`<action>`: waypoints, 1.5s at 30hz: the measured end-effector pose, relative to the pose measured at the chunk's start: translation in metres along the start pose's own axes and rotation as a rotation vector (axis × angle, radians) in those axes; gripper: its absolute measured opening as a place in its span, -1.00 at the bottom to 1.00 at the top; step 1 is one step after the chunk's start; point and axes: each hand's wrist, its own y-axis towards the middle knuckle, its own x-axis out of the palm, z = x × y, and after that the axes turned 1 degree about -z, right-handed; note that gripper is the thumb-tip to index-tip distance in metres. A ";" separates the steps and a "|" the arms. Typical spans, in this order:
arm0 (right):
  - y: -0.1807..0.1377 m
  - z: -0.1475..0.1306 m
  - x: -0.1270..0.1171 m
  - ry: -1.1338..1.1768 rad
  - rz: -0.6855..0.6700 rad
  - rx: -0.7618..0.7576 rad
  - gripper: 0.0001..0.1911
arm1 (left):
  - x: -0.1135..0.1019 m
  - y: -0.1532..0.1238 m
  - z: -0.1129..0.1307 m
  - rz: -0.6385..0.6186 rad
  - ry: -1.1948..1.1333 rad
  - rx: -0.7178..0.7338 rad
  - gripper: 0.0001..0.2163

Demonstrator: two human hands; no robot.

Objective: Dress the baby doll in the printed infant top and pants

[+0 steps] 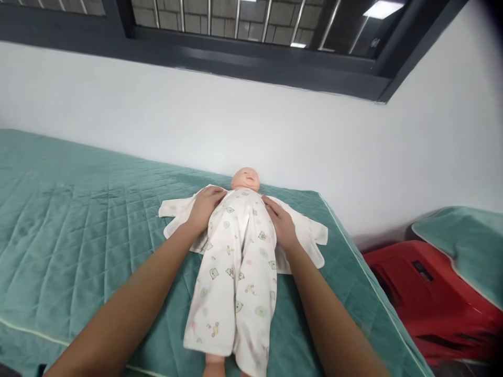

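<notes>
A baby doll (245, 179) lies on its back, its head toward the wall and its feet toward me. White printed baby pants (243, 251) cover its legs and reach up to its chest. Beneath it a white baby shirt (302, 222) is spread open, with sleeves out to both sides. My left hand (208, 205) is closed at the upper left edge of the pants, near the waistband. On the opposite side, my right hand (281, 222) holds the right edge, its fingertips partly hidden. Bare doll feet (214, 366) show below the pant legs.
Under the doll is a green quilted cover (98, 225), reaching the white wall (196, 120). A dark window frame (236, 57) with metal bars runs above. To the right, lower down, stands a red plastic stool (428, 283) with green cloth (467, 241) over it.
</notes>
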 end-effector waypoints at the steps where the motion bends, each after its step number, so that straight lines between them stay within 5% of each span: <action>1: -0.012 -0.002 -0.001 0.016 0.009 0.028 -0.55 | -0.003 -0.011 0.000 0.011 0.025 0.013 -0.67; 6: -0.090 -0.022 -0.008 0.014 0.040 0.080 -0.52 | -0.021 -0.081 0.016 0.021 -0.008 -0.002 -0.63; 11: -0.173 -0.066 -0.010 -0.124 0.013 -0.094 -0.61 | -0.051 -0.167 0.062 0.006 -0.167 -0.127 -0.73; 17: -0.214 -0.139 -0.008 -0.319 -0.422 -0.175 -0.71 | -0.070 -0.241 0.108 -0.148 -0.279 -0.119 -0.68; 26: -0.214 -0.161 0.032 -0.795 -0.382 -0.161 -0.89 | -0.065 -0.238 0.122 -0.141 -0.275 -0.200 -0.85; 36: -0.232 -0.165 0.019 -0.559 -0.406 -0.343 -0.89 | -0.081 -0.263 0.126 -0.086 -0.380 -0.162 -0.85; 41: -0.239 -0.150 0.006 -0.355 -0.322 -0.214 -0.82 | -0.084 -0.254 0.138 -0.016 -0.346 -0.029 -0.68; 45: -0.247 -0.129 -0.008 -0.303 -0.223 -0.049 -0.79 | -0.081 -0.226 0.159 -0.164 -0.211 0.063 -0.78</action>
